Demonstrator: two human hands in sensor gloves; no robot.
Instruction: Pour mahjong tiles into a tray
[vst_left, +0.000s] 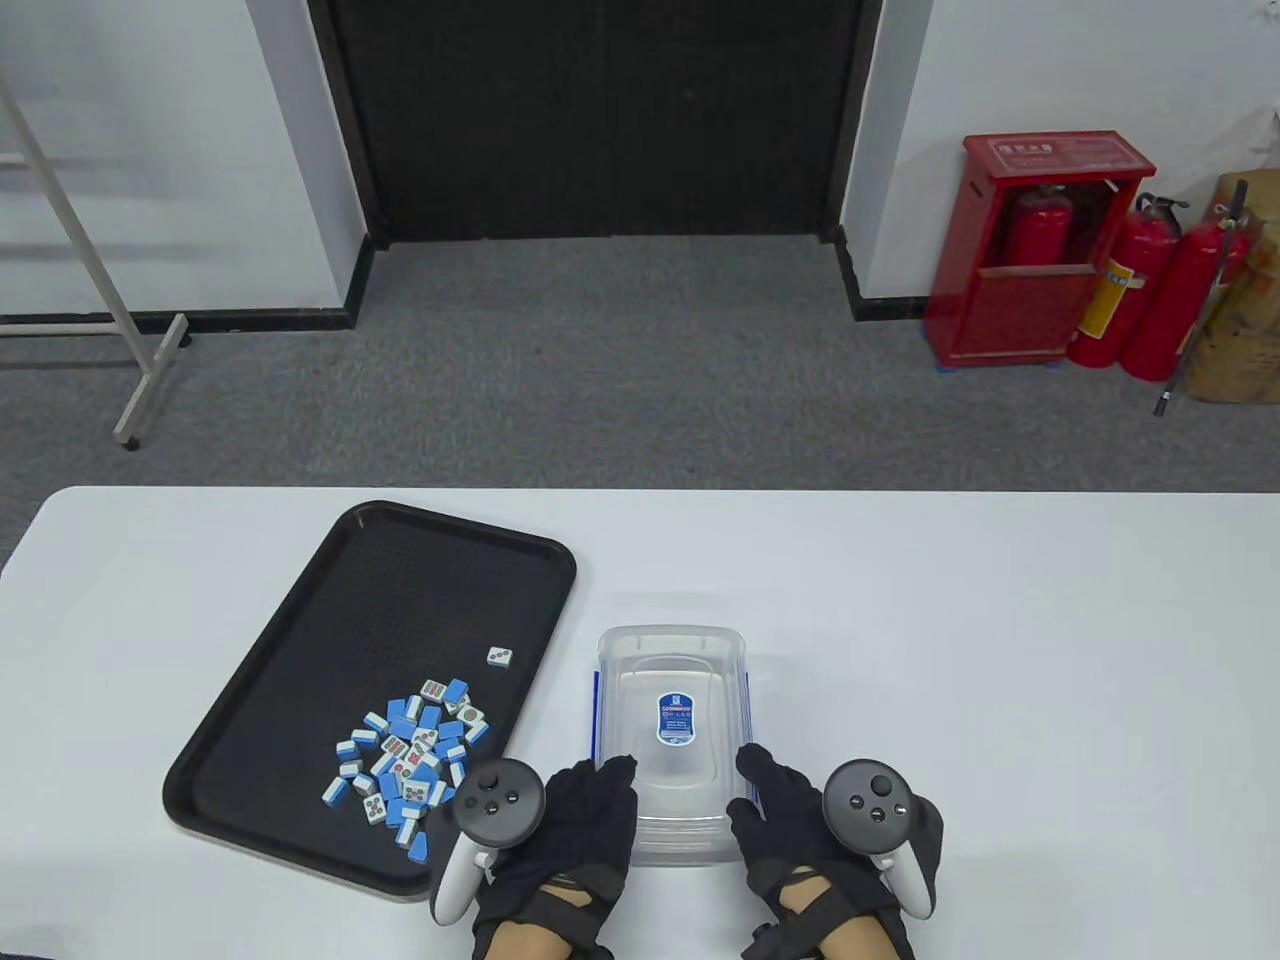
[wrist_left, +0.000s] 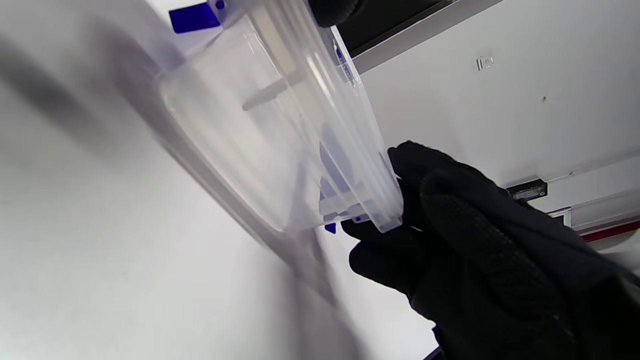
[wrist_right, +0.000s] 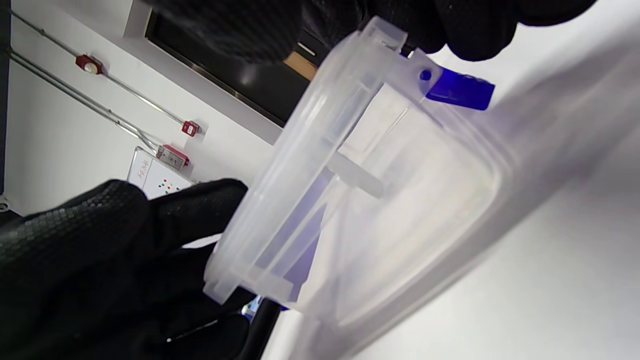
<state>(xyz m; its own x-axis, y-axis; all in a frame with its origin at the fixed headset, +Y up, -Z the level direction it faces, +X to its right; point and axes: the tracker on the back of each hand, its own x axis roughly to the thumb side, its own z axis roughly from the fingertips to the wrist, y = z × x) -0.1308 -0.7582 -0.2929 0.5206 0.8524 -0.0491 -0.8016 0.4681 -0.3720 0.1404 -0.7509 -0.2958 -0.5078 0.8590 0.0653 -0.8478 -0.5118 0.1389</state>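
Note:
A black tray (vst_left: 300, 600) lies on the left of the white table. A heap of blue-backed mahjong tiles (vst_left: 410, 760) sits in its near right part, and one tile (vst_left: 500, 656) lies apart, further back. A clear plastic container (vst_left: 672, 680) with blue side latches stands upright and empty just right of the tray. My left hand (vst_left: 590, 810) holds its near left corner and my right hand (vst_left: 775, 810) its near right corner. The container (wrist_left: 260, 135) is close to the tabletop in the left wrist view. It also shows in the right wrist view (wrist_right: 400, 215), with my fingers (wrist_right: 450, 25) on its rim.
The white table (vst_left: 1000, 650) stretches to the right of the container. The tray's right rim (vst_left: 560, 620) lies close to the container's left wall. Grey carpet, a red extinguisher cabinet (vst_left: 1040, 260) and a dark doorway lie beyond the table's far edge.

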